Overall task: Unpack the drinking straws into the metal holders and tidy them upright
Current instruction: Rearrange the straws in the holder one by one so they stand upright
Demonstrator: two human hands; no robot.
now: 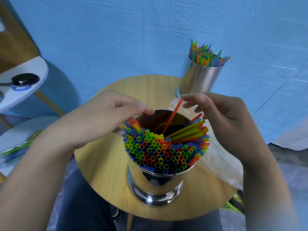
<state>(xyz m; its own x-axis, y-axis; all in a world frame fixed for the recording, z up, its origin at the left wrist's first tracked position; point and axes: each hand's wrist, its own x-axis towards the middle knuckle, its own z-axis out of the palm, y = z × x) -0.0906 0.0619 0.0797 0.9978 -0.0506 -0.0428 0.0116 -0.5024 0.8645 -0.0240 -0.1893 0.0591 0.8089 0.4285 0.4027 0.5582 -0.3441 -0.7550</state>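
A shiny metal holder [156, 182] stands on the round wooden table [103, 172], its near half packed with upright coloured straws [160, 150]. Several yellow and green straws lean across its right side. One red-orange straw [171, 117] slants out of the empty far half. My right hand [223, 119] pinches that straw's top end between thumb and forefinger. My left hand [103, 117] grips the holder's far left rim, thumb on the edge and fingers curled down behind the straws. A second metal holder [200, 79] with upright straws [205, 55] stands at the table's far right.
A crumpled clear plastic wrapper [221, 162] lies on the table's right side under my right arm. To the left are two white tables: the upper [33, 67] carries a black object [25, 79], the lower [10, 135] a packet of straws [21, 144]. A blue wall is behind.
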